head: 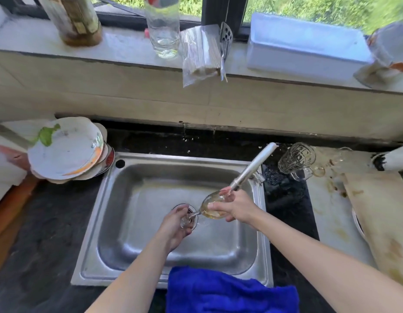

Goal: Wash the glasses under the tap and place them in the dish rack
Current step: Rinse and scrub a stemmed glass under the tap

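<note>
Over the steel sink (132,256) I hold a stemmed wine glass (210,205) on its side, its mouth turned up to the spout of the long metal tap (252,168). My left hand (173,227) grips the foot and stem above the drain. My right hand (235,208) wraps the bowl, fingers at the rim just under the spout. A little yellowish liquid lies in the bowl. A cut-glass mug (296,161) lies tipped on the counter right of the tap, with more clear glassware beside it. No dish rack is in view.
Stacked dirty plates (67,147) sit at the sink's back left corner. A blue towel (229,292) hangs over the sink's front edge. On the window sill stand a tall clear glass (163,26), a bottle (76,19) and a white box (306,46). A stained board (381,218) lies at right.
</note>
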`<state>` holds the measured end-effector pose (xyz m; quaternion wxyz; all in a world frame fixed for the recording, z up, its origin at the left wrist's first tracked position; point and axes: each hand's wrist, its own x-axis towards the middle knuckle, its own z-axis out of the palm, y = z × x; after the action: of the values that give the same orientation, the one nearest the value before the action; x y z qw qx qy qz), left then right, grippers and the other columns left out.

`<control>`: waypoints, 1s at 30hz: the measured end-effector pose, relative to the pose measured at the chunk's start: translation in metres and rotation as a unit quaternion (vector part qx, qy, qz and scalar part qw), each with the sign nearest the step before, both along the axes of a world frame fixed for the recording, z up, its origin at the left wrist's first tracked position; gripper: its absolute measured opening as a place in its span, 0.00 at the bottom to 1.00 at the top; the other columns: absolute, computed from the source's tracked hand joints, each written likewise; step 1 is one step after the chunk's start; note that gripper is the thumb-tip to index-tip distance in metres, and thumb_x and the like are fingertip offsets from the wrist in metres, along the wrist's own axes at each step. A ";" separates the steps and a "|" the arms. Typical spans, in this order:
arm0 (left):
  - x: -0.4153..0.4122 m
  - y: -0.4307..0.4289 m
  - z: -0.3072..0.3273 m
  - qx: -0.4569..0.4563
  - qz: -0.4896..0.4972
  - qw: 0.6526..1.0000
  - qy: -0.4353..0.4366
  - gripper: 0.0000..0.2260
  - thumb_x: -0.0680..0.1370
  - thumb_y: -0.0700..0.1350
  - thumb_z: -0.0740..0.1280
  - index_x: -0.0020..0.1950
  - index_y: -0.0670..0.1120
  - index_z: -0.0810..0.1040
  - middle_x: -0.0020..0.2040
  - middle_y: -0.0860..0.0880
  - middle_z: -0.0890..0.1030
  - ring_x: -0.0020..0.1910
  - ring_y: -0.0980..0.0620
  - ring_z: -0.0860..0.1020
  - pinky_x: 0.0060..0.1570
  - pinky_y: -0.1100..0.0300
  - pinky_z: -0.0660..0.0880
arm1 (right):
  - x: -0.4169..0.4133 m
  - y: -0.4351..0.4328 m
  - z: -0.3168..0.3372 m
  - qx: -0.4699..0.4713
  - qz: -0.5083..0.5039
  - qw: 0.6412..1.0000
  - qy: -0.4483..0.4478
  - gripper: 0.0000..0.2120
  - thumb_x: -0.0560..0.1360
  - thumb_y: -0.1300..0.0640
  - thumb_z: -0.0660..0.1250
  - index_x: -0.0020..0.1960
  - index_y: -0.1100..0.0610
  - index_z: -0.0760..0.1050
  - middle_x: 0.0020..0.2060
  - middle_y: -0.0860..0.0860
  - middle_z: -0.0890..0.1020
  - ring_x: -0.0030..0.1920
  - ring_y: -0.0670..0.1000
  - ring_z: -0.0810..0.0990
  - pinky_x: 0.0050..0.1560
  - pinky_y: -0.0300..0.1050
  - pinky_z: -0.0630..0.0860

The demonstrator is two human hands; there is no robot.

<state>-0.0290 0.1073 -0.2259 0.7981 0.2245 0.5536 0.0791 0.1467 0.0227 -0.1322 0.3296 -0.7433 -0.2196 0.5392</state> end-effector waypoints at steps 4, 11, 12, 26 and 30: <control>-0.010 0.001 0.006 -0.014 -0.098 0.993 0.059 0.06 0.80 0.47 0.61 0.53 0.45 0.74 0.38 0.40 0.79 0.22 0.52 0.66 0.20 0.68 0.59 | 0.002 0.001 0.004 0.037 0.072 0.997 -0.004 0.32 0.65 0.60 0.80 0.65 0.49 0.71 0.51 0.46 0.77 0.43 0.45 0.78 0.41 0.43 0.78; 0.008 0.001 0.005 0.057 0.005 0.998 0.033 0.05 0.81 0.38 0.59 0.54 0.44 0.73 0.38 0.41 0.76 0.29 0.47 0.71 0.25 0.61 0.70 | 0.006 0.001 0.001 0.038 0.022 0.998 -0.034 0.27 0.64 0.51 0.80 0.57 0.58 0.74 0.45 0.50 0.77 0.44 0.49 0.78 0.40 0.49 0.80; 0.009 0.002 0.006 0.065 -0.004 0.997 0.044 0.05 0.81 0.38 0.60 0.55 0.44 0.73 0.38 0.40 0.77 0.28 0.48 0.70 0.24 0.63 0.67 | 0.006 0.000 -0.001 0.039 0.032 0.998 -0.030 0.30 0.63 0.50 0.81 0.60 0.55 0.73 0.48 0.49 0.77 0.46 0.48 0.78 0.40 0.45 0.79; 0.018 0.012 0.012 0.070 -0.068 0.992 0.083 0.05 0.80 0.44 0.63 0.54 0.45 0.73 0.35 0.40 0.79 0.22 0.52 0.66 0.22 0.68 0.59 | 0.024 -0.006 0.001 0.090 0.060 0.994 -0.022 0.29 0.64 0.53 0.80 0.61 0.44 0.71 0.56 0.46 0.77 0.50 0.45 0.76 0.43 0.42 0.75; 0.019 0.009 0.020 0.054 -0.095 0.991 0.079 0.04 0.80 0.46 0.62 0.51 0.47 0.72 0.36 0.41 0.79 0.24 0.50 0.67 0.24 0.65 0.62 | 0.028 -0.004 0.007 0.087 0.044 0.995 -0.012 0.28 0.66 0.59 0.78 0.63 0.49 0.73 0.51 0.45 0.76 0.47 0.45 0.76 0.42 0.46 0.79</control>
<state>-0.0104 0.1166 -0.2063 0.7424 0.3242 0.5860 0.0148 0.1750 0.0187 -0.1249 0.3662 -0.7079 -0.3021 0.5229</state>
